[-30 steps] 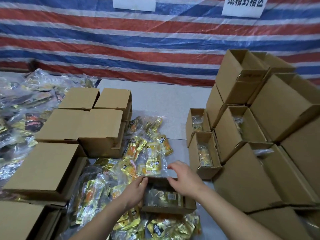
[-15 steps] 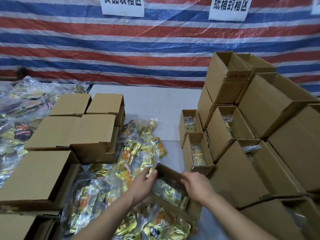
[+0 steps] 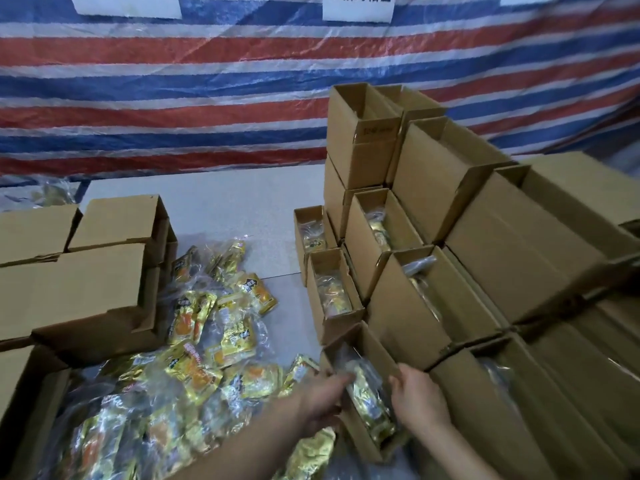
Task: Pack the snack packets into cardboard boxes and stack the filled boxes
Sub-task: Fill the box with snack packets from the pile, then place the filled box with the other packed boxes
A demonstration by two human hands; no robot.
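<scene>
Cardboard fills most of the view: a small open box (image 3: 363, 393) with shiny gold packets inside sits at the near edge of the grey table (image 3: 221, 209), held between both hands. The left hand (image 3: 322, 400) has its fingers curled over the box's left wall, with the fingertips at the packets' clear wrapping, and the right hand (image 3: 419, 400) grips the right wall with curled fingers. The box lies angled, its far end touching the row of filled boxes (image 3: 332, 292) that lines up toward the tall stack (image 3: 433, 188) on the right.

A loose pile of snack packets (image 3: 207, 341) spreads over the table just left of the held box, and closed boxes (image 3: 86, 282) stand beyond the pile on the left. A striped tarp (image 3: 207, 98) hangs behind everything.

The step in hand appears to be setting this filled box into line with the others. To do it well, the person should probably keep both hands low on the walls so the thin card does not bow, turn the box until its long side runs parallel with its neighbours, and slide it flush against the one ahead instead of dropping it. The packets look slippery and stand near the rim, so pressing them down flat first would likely keep any from catching when another box is stacked on top.
</scene>
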